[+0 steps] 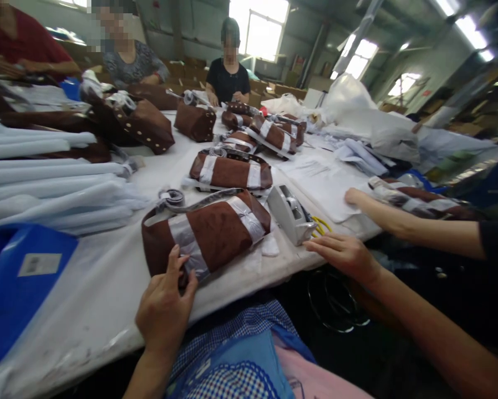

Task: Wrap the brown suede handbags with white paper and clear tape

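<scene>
A brown handbag [216, 230] wrapped in two bands of clear film lies on the white table [103, 288] right in front of me. My left hand [166, 307] rests on its near end, fingers spread and pressing the left band. My right hand [346, 252] reaches out flat with fingers stretched, near the table edge just right of a grey tape dispenser [290, 213]; it holds nothing.
More wrapped brown bags [230, 169] lie in a row toward the far end. Rolled pale sheets [45, 188] and a blue bag [16, 282] sit at left. A co-worker's arm [399, 219] reaches in from the right. Other people sit at the far side.
</scene>
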The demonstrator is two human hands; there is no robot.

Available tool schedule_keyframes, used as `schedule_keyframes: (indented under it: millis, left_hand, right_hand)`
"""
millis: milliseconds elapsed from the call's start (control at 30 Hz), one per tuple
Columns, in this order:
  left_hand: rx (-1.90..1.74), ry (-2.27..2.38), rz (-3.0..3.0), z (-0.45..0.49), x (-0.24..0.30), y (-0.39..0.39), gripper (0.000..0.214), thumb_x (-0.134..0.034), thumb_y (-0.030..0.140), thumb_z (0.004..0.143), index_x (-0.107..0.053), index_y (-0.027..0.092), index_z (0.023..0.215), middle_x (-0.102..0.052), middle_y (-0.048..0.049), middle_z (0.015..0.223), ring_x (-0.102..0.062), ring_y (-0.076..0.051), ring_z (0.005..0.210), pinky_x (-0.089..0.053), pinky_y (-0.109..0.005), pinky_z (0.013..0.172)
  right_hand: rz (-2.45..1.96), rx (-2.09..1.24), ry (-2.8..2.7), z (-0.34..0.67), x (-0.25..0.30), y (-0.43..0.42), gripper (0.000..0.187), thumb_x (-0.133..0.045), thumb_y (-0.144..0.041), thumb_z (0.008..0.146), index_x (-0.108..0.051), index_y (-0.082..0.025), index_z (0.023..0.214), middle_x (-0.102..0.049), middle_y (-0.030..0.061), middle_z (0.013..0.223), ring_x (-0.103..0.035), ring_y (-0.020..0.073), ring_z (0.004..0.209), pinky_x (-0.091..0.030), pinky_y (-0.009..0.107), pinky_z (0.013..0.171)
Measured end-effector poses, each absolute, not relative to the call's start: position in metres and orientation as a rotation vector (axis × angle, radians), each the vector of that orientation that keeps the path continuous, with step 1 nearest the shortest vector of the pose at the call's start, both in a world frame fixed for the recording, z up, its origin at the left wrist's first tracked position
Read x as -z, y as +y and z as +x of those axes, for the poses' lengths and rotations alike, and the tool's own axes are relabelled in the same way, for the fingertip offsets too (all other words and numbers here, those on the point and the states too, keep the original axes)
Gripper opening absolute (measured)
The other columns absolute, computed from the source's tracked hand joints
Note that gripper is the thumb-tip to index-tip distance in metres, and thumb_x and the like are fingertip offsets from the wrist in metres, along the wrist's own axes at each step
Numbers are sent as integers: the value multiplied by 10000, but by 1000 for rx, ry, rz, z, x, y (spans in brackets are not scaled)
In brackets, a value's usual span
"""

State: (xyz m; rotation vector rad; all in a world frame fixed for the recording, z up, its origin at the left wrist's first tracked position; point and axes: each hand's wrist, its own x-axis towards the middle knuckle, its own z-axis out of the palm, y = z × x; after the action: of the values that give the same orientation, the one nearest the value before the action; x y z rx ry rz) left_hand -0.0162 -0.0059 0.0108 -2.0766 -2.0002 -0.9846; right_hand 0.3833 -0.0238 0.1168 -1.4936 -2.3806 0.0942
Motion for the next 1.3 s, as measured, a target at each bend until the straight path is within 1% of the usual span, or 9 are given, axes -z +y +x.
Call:
schedule_keyframes:
  millis: [133, 233, 433, 567, 700, 900, 1100, 1200, 1300]
  left_hand:
    - [1068, -2063, -2093, -16, -9, -7, 718, -636, 285, 902, -311, 256, 1543, -747, 11, 975, -664, -164, 789, -490, -278, 758]
    - [1106, -2096, -2106, -16, -6, -5, 787, -659, 245, 884, -254, 269, 1559, -746, 25, 1027, -654, -162, 826, -494, -288, 803]
    - [1201, -2109, -2110, -16, -2, -5, 840, -679, 203, 858, -227, 262, 1563, -740, 10, 1049, -647, -171, 851, -498, -295, 817]
    - [1173, -2100, -2075, -17, -3, -5, 856, -683, 224, 857, -212, 250, 1571, -727, 0, 932, -636, -184, 806, -490, -303, 756]
    - [1133, -2095, -2076, -17, 0, -5, 871, -664, 205, 864, -172, 249, 1581, -704, -2, 897, -614, -193, 794, -479, -324, 741]
    - [1137, -2103, -2083, -17, 8, -5, 873, -650, 242, 890, -126, 222, 1588, -713, -14, 950, -618, -196, 820, -485, -341, 769]
    - [1182, -1984, -2141, -18, 5, -6, 825, -610, 196, 915, -131, 258, 1584, -725, -14, 1167, -623, -199, 865, -500, -361, 800]
    - [1180, -1963, -2153, -18, 2, -7, 732, -589, 193, 928, -233, 268, 1564, -708, -18, 1231, -630, -192, 876, -512, -363, 814]
    - [1110, -1892, -2177, -18, 4, -9, 537, -560, 184, 939, -463, 280, 1458, -681, -33, 1288, -634, -198, 925, -521, -380, 837]
  right_hand:
    - [-1032, -140, -2675, 308, -129, 16, 169, -596, -294, 943, -754, -267, 995, -759, 42, 857, -659, 162, 739, -507, 280, 726]
    - [-656, -84, -2877, 246, -132, 49, 213, -547, -303, 972, -730, -229, 891, -717, 36, 762, -621, 152, 699, -442, 274, 659]
    - [-338, -78, -3217, 148, -132, 109, 232, -604, -368, 929, -708, -208, 797, -718, 28, 779, -623, 152, 701, -341, 276, 568]
    - [-363, 112, -3444, 108, -129, 129, 155, -663, -298, 875, -741, -193, 792, -738, 47, 773, -625, 159, 641, -290, 284, 530]
    - [-440, 236, -3535, 86, -129, 135, 223, -636, -283, 897, -743, -184, 729, -730, 64, 693, -609, 156, 575, -285, 291, 511]
    - [-482, 338, -3549, 75, -126, 135, 255, -705, -355, 853, -734, -195, 656, -691, 54, 586, -607, 171, 556, -301, 293, 505]
    - [-603, 514, -3487, 66, -139, 174, 356, -800, -530, 735, -759, -179, 780, -738, 92, 712, -667, 227, 673, -351, 286, 567]
    - [-963, 505, -3271, 80, -151, 203, 326, -762, -480, 797, -752, -160, 859, -756, 124, 833, -691, 248, 755, -378, 284, 608]
    - [-1239, 455, -2897, 108, -151, 207, 248, -626, -376, 930, -731, -156, 977, -754, 132, 978, -699, 238, 828, -412, 280, 647]
